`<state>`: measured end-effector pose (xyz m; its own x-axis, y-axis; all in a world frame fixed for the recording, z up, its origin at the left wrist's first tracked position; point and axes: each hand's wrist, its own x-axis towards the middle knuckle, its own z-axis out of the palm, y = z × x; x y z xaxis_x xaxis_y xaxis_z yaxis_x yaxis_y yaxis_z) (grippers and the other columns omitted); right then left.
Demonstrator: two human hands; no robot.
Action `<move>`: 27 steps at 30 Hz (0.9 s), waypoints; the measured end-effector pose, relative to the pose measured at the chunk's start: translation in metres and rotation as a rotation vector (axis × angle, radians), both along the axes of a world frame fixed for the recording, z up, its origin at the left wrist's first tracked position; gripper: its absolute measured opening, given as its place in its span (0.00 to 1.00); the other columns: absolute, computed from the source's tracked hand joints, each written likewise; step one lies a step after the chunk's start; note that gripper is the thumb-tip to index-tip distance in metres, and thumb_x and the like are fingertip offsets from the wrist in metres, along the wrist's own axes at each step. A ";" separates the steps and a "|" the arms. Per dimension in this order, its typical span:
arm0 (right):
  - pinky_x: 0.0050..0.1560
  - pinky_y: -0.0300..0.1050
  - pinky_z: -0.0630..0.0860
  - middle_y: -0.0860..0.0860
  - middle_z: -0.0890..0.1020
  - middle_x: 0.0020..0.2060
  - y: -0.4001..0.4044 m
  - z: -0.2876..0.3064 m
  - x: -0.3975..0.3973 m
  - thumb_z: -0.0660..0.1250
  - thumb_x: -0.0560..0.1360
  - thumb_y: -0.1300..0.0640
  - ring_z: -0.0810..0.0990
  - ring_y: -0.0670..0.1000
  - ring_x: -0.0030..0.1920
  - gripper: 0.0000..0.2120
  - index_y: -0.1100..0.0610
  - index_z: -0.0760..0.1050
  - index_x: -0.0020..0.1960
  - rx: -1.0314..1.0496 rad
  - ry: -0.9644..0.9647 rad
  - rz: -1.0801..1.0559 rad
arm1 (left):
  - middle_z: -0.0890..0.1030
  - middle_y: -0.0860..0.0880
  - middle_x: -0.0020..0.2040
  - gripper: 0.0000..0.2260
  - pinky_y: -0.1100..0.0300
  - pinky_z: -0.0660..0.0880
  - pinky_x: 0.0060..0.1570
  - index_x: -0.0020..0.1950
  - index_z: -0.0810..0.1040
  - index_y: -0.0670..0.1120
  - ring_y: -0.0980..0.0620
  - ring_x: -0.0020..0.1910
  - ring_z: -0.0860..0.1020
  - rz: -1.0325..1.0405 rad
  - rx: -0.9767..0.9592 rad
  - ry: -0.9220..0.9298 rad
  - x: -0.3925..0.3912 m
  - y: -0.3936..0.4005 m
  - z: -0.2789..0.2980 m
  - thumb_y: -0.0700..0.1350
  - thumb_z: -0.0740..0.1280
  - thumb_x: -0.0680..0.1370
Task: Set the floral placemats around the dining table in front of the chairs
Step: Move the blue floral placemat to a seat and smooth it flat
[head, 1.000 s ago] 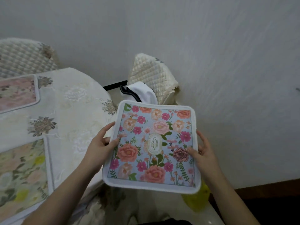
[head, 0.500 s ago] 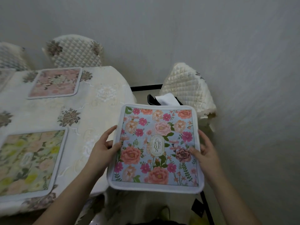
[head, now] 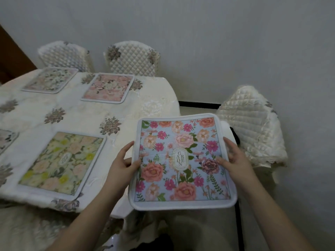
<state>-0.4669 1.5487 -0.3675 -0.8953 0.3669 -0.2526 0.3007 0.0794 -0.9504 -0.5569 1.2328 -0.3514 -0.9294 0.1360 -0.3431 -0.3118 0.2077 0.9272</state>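
A blue floral placemat (head: 181, 160) with a white border hangs in the air past the table's right end, held flat. My left hand (head: 123, 163) pinches its left edge and my right hand (head: 233, 158) grips its right edge. On the cream tablecloth of the dining table (head: 76, 113) lie a green-yellow placemat (head: 61, 162), a pink placemat (head: 108, 87) and a pale placemat (head: 50, 79). A further mat's corner (head: 5, 140) shows at the left edge.
Two quilted cream chairs (head: 132, 58) (head: 65, 55) stand behind the far mats against the grey wall. A third quilted chair (head: 253, 124) stands at the table's right end, partly behind the held mat. A dark wooden surface (head: 10, 57) is at the far left.
My view has swung left, bringing more of the table, mats and far chairs into sight. The blue placemat stays in both hands, now closer to the table's right end.
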 end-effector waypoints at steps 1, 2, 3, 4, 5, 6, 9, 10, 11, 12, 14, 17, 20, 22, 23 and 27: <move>0.44 0.52 0.83 0.49 0.85 0.52 0.000 -0.002 -0.009 0.70 0.76 0.62 0.86 0.50 0.47 0.32 0.43 0.63 0.74 -0.005 -0.008 0.017 | 0.87 0.44 0.44 0.28 0.40 0.82 0.46 0.75 0.65 0.59 0.44 0.43 0.86 0.017 -0.005 -0.001 -0.003 -0.002 -0.002 0.42 0.70 0.78; 0.46 0.56 0.83 0.49 0.86 0.51 -0.001 -0.003 -0.019 0.70 0.76 0.62 0.86 0.52 0.47 0.32 0.42 0.62 0.74 -0.011 -0.017 0.042 | 0.87 0.44 0.43 0.28 0.40 0.82 0.45 0.75 0.65 0.59 0.44 0.43 0.86 0.033 -0.010 -0.002 -0.007 -0.004 -0.005 0.43 0.70 0.78; 0.47 0.58 0.82 0.49 0.86 0.51 -0.002 -0.004 -0.029 0.70 0.76 0.62 0.86 0.53 0.47 0.33 0.43 0.62 0.75 -0.019 -0.023 0.068 | 0.87 0.45 0.43 0.28 0.41 0.82 0.45 0.75 0.65 0.59 0.44 0.43 0.86 0.051 -0.011 -0.007 -0.012 -0.006 -0.008 0.43 0.70 0.78; 0.48 0.59 0.82 0.49 0.86 0.51 -0.003 -0.006 -0.039 0.70 0.76 0.62 0.86 0.54 0.48 0.33 0.43 0.61 0.75 -0.028 -0.026 0.093 | 0.87 0.45 0.43 0.28 0.41 0.82 0.45 0.74 0.65 0.60 0.44 0.43 0.86 0.068 -0.004 -0.015 -0.017 -0.008 -0.012 0.43 0.70 0.78; 0.48 0.59 0.82 0.49 0.86 0.51 -0.006 -0.006 -0.049 0.70 0.76 0.62 0.86 0.54 0.48 0.33 0.44 0.61 0.75 -0.034 -0.031 0.111 | 0.87 0.44 0.43 0.28 0.40 0.82 0.45 0.74 0.65 0.60 0.44 0.43 0.86 0.082 0.007 -0.025 -0.023 -0.011 -0.016 0.43 0.70 0.78; 0.46 0.57 0.83 0.48 0.86 0.51 -0.008 -0.007 -0.058 0.70 0.76 0.62 0.86 0.54 0.48 0.33 0.45 0.61 0.76 -0.034 -0.041 0.121 | 0.87 0.44 0.43 0.28 0.40 0.82 0.45 0.74 0.65 0.60 0.44 0.43 0.86 0.091 0.013 -0.032 -0.029 -0.013 -0.020 0.44 0.70 0.78; 0.40 0.48 0.83 0.48 0.86 0.48 -0.016 -0.008 -0.088 0.69 0.77 0.61 0.86 0.52 0.45 0.30 0.46 0.62 0.74 -0.020 -0.070 0.149 | 0.87 0.46 0.43 0.28 0.42 0.82 0.45 0.75 0.63 0.59 0.45 0.42 0.86 0.127 0.016 -0.038 -0.048 -0.021 -0.028 0.45 0.70 0.78; 0.41 0.49 0.83 0.48 0.86 0.48 -0.019 -0.008 -0.098 0.68 0.77 0.61 0.86 0.53 0.45 0.31 0.46 0.61 0.75 -0.016 -0.075 0.160 | 0.87 0.47 0.43 0.29 0.44 0.82 0.44 0.76 0.63 0.59 0.47 0.41 0.86 0.142 0.013 -0.036 -0.054 -0.023 -0.031 0.45 0.70 0.79; 0.42 0.52 0.83 0.47 0.86 0.48 -0.021 -0.007 -0.109 0.68 0.77 0.61 0.86 0.54 0.45 0.32 0.46 0.60 0.76 -0.010 -0.084 0.169 | 0.87 0.48 0.43 0.29 0.46 0.82 0.42 0.76 0.62 0.59 0.48 0.41 0.86 0.155 0.010 -0.037 -0.059 -0.025 -0.033 0.45 0.70 0.79; 0.43 0.54 0.83 0.48 0.86 0.48 -0.023 -0.007 -0.119 0.69 0.77 0.61 0.86 0.54 0.45 0.32 0.46 0.60 0.76 -0.002 -0.092 0.180 | 0.87 0.49 0.43 0.30 0.47 0.82 0.41 0.77 0.61 0.58 0.49 0.40 0.86 0.168 0.009 -0.040 -0.064 -0.027 -0.036 0.45 0.70 0.79; 0.42 0.52 0.83 0.48 0.86 0.48 -0.028 -0.008 -0.139 0.69 0.77 0.61 0.86 0.54 0.45 0.32 0.47 0.60 0.76 0.001 -0.093 0.199 | 0.87 0.50 0.42 0.30 0.48 0.82 0.42 0.77 0.60 0.58 0.50 0.40 0.86 0.193 0.016 -0.053 -0.074 -0.032 -0.042 0.45 0.70 0.79; 0.37 0.44 0.82 0.50 0.86 0.49 -0.037 -0.012 -0.162 0.69 0.77 0.62 0.87 0.52 0.43 0.31 0.45 0.61 0.74 0.030 -0.112 0.219 | 0.87 0.49 0.43 0.29 0.46 0.82 0.43 0.77 0.61 0.57 0.49 0.41 0.86 0.239 0.053 -0.092 -0.083 -0.041 -0.051 0.44 0.69 0.79; 0.38 0.47 0.83 0.52 0.85 0.51 -0.047 -0.020 -0.185 0.68 0.77 0.62 0.87 0.53 0.44 0.30 0.46 0.62 0.74 0.035 -0.138 0.254 | 0.87 0.49 0.44 0.26 0.47 0.82 0.43 0.74 0.64 0.57 0.48 0.42 0.86 0.294 0.064 -0.133 -0.089 -0.049 -0.062 0.45 0.70 0.79; 0.38 0.47 0.83 0.52 0.84 0.53 -0.050 -0.028 -0.202 0.67 0.78 0.61 0.86 0.53 0.45 0.28 0.47 0.62 0.74 0.048 -0.156 0.288 | 0.87 0.49 0.44 0.21 0.46 0.82 0.44 0.70 0.70 0.55 0.48 0.42 0.86 0.341 0.068 -0.174 -0.095 -0.053 -0.070 0.46 0.70 0.79; 0.37 0.44 0.82 0.51 0.84 0.53 -0.051 -0.031 -0.211 0.67 0.78 0.60 0.86 0.51 0.44 0.28 0.48 0.63 0.74 0.069 -0.167 0.305 | 0.87 0.49 0.44 0.17 0.45 0.83 0.44 0.66 0.73 0.53 0.48 0.42 0.86 0.365 0.068 -0.192 -0.098 -0.054 -0.074 0.46 0.71 0.78; 0.31 0.35 0.78 0.44 0.83 0.48 -0.050 -0.041 -0.247 0.66 0.79 0.57 0.85 0.43 0.38 0.19 0.49 0.68 0.68 0.142 -0.181 0.354 | 0.87 0.48 0.47 0.11 0.44 0.82 0.47 0.60 0.77 0.48 0.48 0.44 0.86 0.447 0.097 -0.238 -0.105 -0.050 -0.086 0.43 0.71 0.78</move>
